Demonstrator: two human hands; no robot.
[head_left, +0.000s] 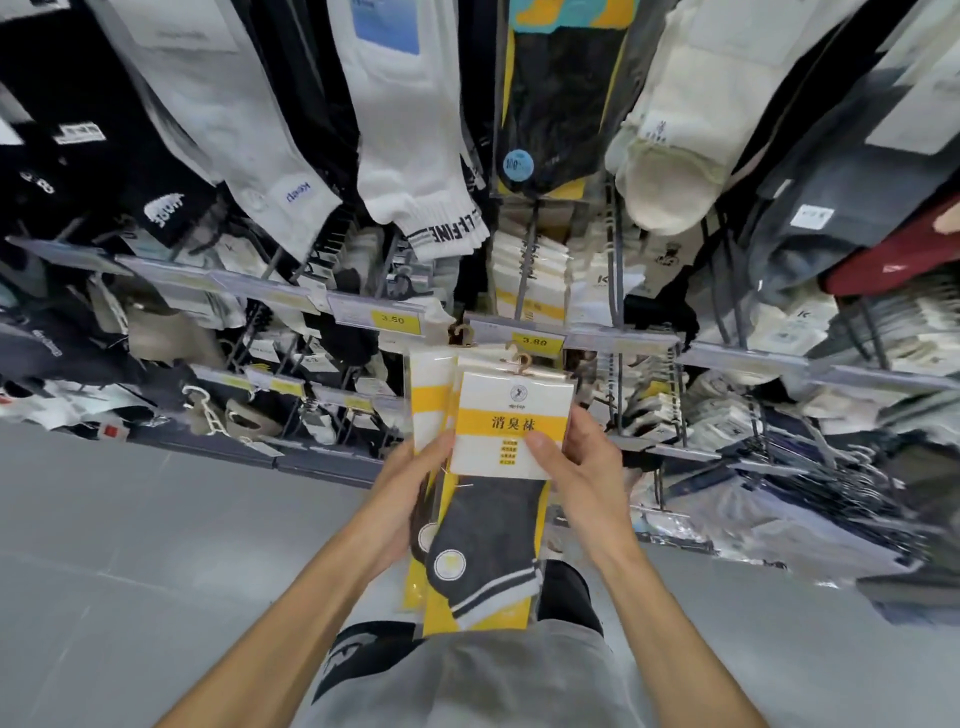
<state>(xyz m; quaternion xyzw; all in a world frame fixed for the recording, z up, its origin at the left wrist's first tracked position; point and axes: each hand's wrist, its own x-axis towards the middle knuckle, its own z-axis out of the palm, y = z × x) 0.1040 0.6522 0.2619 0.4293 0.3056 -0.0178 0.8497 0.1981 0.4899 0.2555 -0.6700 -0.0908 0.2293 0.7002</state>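
Before a crowded sock rack (587, 340), with bare grey floor (130, 519) open to the left, two overlapping sock packs (493, 519) stand upright in mid-air, the left hand (410, 499) curled round their left edge, the right hand (587, 478) pinching their right edge.

Bare forearms (291, 613), grey garment (467, 686), black white-marked shoes (353, 654).

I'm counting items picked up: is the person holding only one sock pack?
No, the left hand and right hand hold a front sock pack with a second pack fanned out behind it.
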